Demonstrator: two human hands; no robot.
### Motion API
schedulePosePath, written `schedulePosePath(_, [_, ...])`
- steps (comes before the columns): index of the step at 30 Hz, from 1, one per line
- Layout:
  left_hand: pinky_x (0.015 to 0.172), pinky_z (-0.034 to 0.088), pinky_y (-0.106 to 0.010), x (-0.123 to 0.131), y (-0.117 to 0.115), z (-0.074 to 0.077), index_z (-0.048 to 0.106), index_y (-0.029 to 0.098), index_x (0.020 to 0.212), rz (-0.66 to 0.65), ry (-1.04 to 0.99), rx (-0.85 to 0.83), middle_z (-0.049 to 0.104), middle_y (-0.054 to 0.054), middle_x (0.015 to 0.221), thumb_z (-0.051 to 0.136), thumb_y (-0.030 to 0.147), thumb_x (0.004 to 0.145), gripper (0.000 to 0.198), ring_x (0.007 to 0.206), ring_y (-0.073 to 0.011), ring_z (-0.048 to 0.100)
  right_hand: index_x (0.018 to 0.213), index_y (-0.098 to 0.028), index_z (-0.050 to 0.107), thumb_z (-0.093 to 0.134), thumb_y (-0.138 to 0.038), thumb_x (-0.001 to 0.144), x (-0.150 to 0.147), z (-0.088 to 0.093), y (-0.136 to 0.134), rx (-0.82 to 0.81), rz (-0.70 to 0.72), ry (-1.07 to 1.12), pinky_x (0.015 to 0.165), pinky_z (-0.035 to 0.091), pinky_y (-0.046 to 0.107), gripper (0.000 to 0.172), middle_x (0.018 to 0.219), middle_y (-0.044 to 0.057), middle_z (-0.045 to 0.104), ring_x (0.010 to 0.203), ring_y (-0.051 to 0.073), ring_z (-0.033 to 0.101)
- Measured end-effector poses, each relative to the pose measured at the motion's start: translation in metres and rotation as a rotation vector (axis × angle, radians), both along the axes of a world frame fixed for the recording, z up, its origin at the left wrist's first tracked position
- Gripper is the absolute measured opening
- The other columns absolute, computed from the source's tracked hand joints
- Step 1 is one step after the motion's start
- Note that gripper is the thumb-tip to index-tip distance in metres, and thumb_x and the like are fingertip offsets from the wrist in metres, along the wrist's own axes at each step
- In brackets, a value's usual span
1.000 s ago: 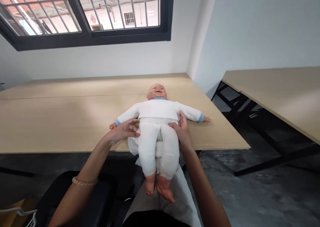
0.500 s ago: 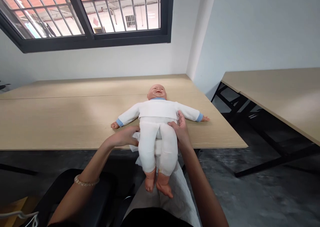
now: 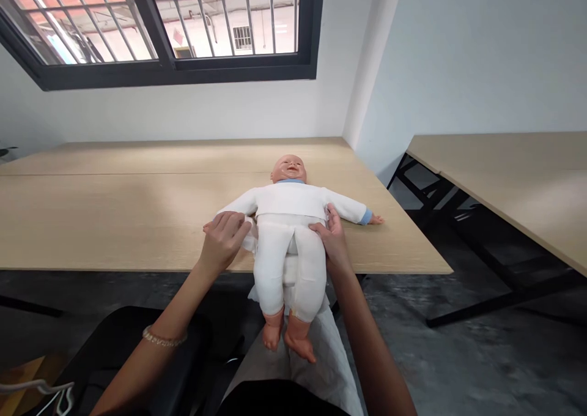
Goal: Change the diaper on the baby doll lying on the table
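Observation:
A baby doll (image 3: 290, 199) lies on its back, its head toward the wall and its lower legs hanging past the table's front edge. It has a white top with blue trim and white legs. Under its hips and between its legs shows a thin white diaper (image 3: 250, 242). My left hand (image 3: 224, 235) is closed at the doll's side, with the diaper's loose edge at its fingertips; it hides the doll's hand there. My right hand (image 3: 332, 235) grips the doll's other side, thumb on the hip and fingers along the waist.
The wooden table (image 3: 114, 220) stands against the wall beneath a barred window (image 3: 229, 18). Another table (image 3: 504, 165) stands at the right, across a gap. A black chair (image 3: 137, 342) is at the lower left, near a white cable (image 3: 36, 385).
My left hand has lifted and turned over beside the doll's hip, moving up and slightly left, with the diaper's edge raised. My right hand and the doll have stayed in place.

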State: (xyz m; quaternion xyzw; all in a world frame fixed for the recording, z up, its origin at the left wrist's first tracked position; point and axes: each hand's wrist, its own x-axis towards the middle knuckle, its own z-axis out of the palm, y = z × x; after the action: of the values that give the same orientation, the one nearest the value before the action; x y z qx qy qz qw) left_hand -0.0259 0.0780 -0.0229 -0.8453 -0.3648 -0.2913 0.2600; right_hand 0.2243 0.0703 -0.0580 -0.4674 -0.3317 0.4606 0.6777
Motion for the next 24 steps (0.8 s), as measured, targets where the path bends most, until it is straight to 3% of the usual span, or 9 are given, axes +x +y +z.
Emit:
schedulePosePath(3, [0.078, 0.048, -0.04, -0.011, -0.002, -0.01, 0.065, 0.017, 0.091, 0.069, 0.082, -0.031, 0.066, -0.015, 0.095, 0.041, 0.009, 0.094, 0.025, 0.092, -0.029, 0.058, 0.15, -0.024, 0.037, 0.068, -0.023, 0.064, 0.0, -0.001, 0.0, -0.004, -0.013, -0.013, 0.121, 0.033, 0.042, 0.092, 0.163, 0.007, 0.029, 0.15, 0.025, 0.031])
schedulePosePath(6, [0.086, 0.049, -0.045, -0.027, -0.005, -0.018, 0.065, 0.016, 0.1, 0.112, 0.081, -0.247, 0.066, -0.017, 0.107, 0.047, 0.009, 0.088, 0.023, 0.106, -0.0329, 0.058, 0.151, -0.025, 0.036, 0.068, -0.023, 0.064, 0.0, -0.001, 0.0, -0.005, -0.009, -0.013, 0.121, 0.033, 0.043, 0.092, 0.163, 0.007, 0.028, 0.15, 0.024, 0.031])
schedulePosePath(10, [0.104, 0.044, -0.048, -0.043, -0.013, -0.02, 0.06, 0.019, 0.121, 0.105, -0.104, -0.554, 0.066, -0.011, 0.125, 0.05, 0.01, 0.08, 0.043, 0.125, -0.0302, 0.053, 0.151, -0.024, 0.036, 0.068, -0.025, 0.064, 0.0, -0.002, 0.001, -0.007, -0.005, -0.035, 0.123, 0.029, 0.044, 0.092, 0.164, 0.007, 0.027, 0.151, 0.025, 0.029])
schedulePosePath(14, [0.114, 0.036, -0.055, -0.032, -0.017, -0.019, 0.049, 0.017, 0.141, 0.024, -0.112, -0.644, 0.055, -0.013, 0.146, 0.048, 0.015, 0.085, 0.055, 0.143, -0.0314, 0.039, 0.15, -0.024, 0.038, 0.067, -0.026, 0.066, 0.001, -0.002, 0.0, 0.0, -0.025, -0.086, 0.124, 0.026, 0.044, 0.089, 0.164, 0.006, 0.026, 0.151, 0.024, 0.027])
schedulePosePath(16, [0.116, 0.034, -0.054, -0.016, -0.01, -0.02, 0.048, 0.015, 0.142, 0.005, -0.085, -0.627, 0.053, -0.015, 0.148, 0.046, 0.011, 0.085, 0.057, 0.144, -0.0298, 0.041, 0.151, -0.024, 0.036, 0.067, -0.026, 0.066, 0.001, -0.001, 0.0, -0.003, -0.021, -0.087, 0.124, 0.027, 0.044, 0.091, 0.164, 0.006, 0.026, 0.151, 0.025, 0.028])
schedulePosePath(18, [0.116, 0.035, -0.052, 0.001, 0.001, -0.019, 0.055, 0.012, 0.136, 0.038, -0.015, -0.586, 0.059, -0.018, 0.142, 0.044, 0.006, 0.083, 0.054, 0.136, -0.0293, 0.051, 0.152, -0.022, 0.034, 0.067, -0.025, 0.065, 0.001, 0.001, -0.002, -0.011, -0.021, -0.082, 0.123, 0.028, 0.042, 0.094, 0.164, 0.008, 0.026, 0.151, 0.025, 0.029])
schedulePosePath(20, [0.112, 0.039, -0.05, 0.015, 0.014, -0.017, 0.066, 0.011, 0.118, 0.101, 0.058, -0.529, 0.071, -0.019, 0.118, 0.044, 0.005, 0.085, 0.04, 0.117, -0.03, 0.065, 0.153, -0.02, 0.034, 0.068, -0.024, 0.064, 0.0, 0.003, -0.003, -0.02, -0.029, -0.08, 0.123, 0.029, 0.04, 0.095, 0.164, 0.009, 0.027, 0.15, 0.024, 0.029])
schedulePosePath(22, [0.107, 0.043, -0.05, 0.023, 0.023, -0.013, 0.07, 0.012, 0.103, 0.138, 0.086, -0.493, 0.075, -0.018, 0.098, 0.044, 0.006, 0.086, 0.032, 0.1, -0.0304, 0.07, 0.153, -0.021, 0.034, 0.068, -0.023, 0.063, 0.0, 0.004, -0.004, -0.028, -0.033, -0.074, 0.121, 0.032, 0.04, 0.096, 0.164, 0.01, 0.027, 0.149, 0.024, 0.032])
schedulePosePath(24, [0.102, 0.045, -0.05, 0.024, 0.029, -0.01, 0.07, 0.013, 0.097, 0.15, 0.075, -0.472, 0.075, -0.017, 0.093, 0.046, 0.007, 0.085, 0.028, 0.094, -0.0313, 0.07, 0.153, -0.024, 0.033, 0.068, -0.023, 0.063, 0.001, 0.003, -0.003, -0.023, -0.022, -0.053, 0.118, 0.037, 0.043, 0.096, 0.163, 0.01, 0.029, 0.146, 0.025, 0.038])
